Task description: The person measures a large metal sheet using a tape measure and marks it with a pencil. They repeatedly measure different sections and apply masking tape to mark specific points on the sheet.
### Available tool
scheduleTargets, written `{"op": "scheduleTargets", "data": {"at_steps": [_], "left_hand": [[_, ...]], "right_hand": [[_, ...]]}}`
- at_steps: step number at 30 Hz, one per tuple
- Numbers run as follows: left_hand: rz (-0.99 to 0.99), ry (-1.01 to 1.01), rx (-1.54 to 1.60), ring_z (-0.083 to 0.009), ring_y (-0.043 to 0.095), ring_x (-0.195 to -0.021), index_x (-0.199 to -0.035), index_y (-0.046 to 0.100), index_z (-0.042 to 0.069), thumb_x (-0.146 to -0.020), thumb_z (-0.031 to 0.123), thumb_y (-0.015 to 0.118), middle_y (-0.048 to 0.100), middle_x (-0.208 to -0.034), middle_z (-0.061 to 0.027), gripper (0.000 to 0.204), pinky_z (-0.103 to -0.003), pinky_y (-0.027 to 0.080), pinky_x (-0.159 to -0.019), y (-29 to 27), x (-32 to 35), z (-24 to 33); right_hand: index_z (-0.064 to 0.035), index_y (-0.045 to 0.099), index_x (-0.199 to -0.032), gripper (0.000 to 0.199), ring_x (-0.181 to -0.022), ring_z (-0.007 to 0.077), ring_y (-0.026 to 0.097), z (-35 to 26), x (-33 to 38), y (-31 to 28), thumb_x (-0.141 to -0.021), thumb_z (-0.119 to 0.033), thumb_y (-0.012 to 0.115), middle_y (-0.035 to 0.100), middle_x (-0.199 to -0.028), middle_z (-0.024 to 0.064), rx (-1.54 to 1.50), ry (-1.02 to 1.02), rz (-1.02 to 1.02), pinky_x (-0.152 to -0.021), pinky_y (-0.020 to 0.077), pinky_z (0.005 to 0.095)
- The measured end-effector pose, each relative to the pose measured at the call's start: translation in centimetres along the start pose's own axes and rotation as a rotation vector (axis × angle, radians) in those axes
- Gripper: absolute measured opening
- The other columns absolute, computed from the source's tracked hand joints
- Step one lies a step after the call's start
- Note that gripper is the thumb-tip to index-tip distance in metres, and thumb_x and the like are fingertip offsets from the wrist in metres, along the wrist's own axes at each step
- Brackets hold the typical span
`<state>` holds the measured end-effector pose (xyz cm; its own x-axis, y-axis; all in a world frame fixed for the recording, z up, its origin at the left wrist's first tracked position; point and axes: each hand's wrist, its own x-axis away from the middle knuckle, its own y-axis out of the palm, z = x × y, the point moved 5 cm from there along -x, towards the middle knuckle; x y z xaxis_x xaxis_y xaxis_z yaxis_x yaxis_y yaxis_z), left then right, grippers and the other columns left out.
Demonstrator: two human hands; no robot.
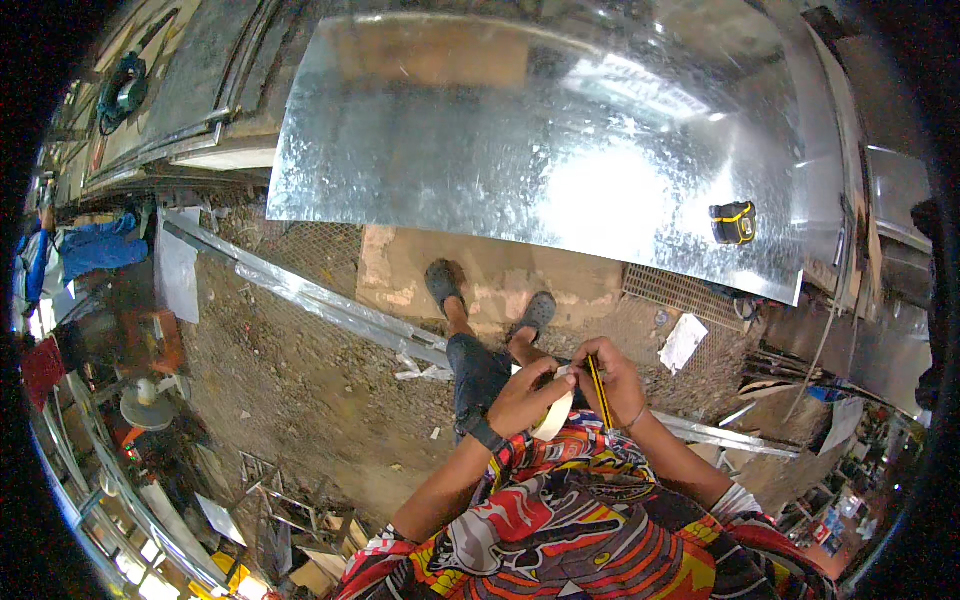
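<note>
My left hand (522, 397) is closed around a roll of cream-coloured tape (553, 418), held just in front of my body. Close beside it, my right hand (622, 384) grips a yellow-and-black striped pencil (598, 388) that stands lengthwise between the fingers. The fingertips of both hands nearly meet, and I cannot make out whether they touch. Beyond them lies a large shiny metal sheet (430, 150), with a black-and-yellow tape measure (733, 223) resting near its right end.
Long metal strips (320, 305) lie across the rubble-strewn ground at left. A white paper scrap (684, 342) lies right of my feet, near a metal grating (680, 292). A dark power tool (123, 93) sits on the far-left bench. Metal frames (285, 490) stand at lower left.
</note>
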<state>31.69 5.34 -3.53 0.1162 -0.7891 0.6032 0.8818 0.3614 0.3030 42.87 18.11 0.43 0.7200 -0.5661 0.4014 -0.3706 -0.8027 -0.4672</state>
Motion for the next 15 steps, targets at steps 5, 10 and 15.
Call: {"op": "scheduleTargets", "data": {"at_steps": [5, 10, 15], "left_hand": [[0.048, 0.158, 0.105, -0.0146, 0.05, -0.088, -0.098, 0.061, -0.001, -0.099, 0.034, 0.073, 0.053, -0.088, -0.005, 0.037, -0.033, 0.043, -0.082, -2.3, -0.7, 3.3], [-0.007, 0.079, 0.035, -0.0155, 0.05, -0.097, -0.098, 0.062, -0.002, -0.1, 0.03, 0.073, 0.055, -0.095, -0.0057, 0.035, -0.035, 0.043, -0.095, -5.0, -0.8, 6.4], [-0.037, -0.016, -0.089, -0.0138, 0.055, -0.092, -0.109, 0.068, -0.002, -0.1, 0.036, 0.071, 0.063, -0.094, -0.0061, 0.04, -0.034, 0.047, -0.091, -6.5, -1.0, 8.9]], "right_hand": [[-0.0053, 0.055, -0.109, 0.026, -0.084, 0.0185, 0.067, -5.3, -1.6, -0.7, -0.091, 0.008, 0.069, 0.067, -0.092, 0.0093, 0.091, -0.082, 0.129, -0.077, 0.0541, 0.032], [-0.0063, 0.058, -0.107, 0.026, -0.084, 0.0224, 0.069, -8.6, -3.7, -0.6, -0.089, 0.008, 0.071, 0.068, -0.093, 0.0109, 0.026, -0.171, 0.215, -0.076, 0.0551, 0.0333], [-0.0069, 0.061, -0.105, 0.024, -0.085, 0.0263, 0.071, -9.6, -4.5, 0.0, -0.088, 0.006, 0.073, 0.069, -0.094, 0.0114, 0.034, -0.18, 0.299, -0.076, 0.0555, 0.035]]}}
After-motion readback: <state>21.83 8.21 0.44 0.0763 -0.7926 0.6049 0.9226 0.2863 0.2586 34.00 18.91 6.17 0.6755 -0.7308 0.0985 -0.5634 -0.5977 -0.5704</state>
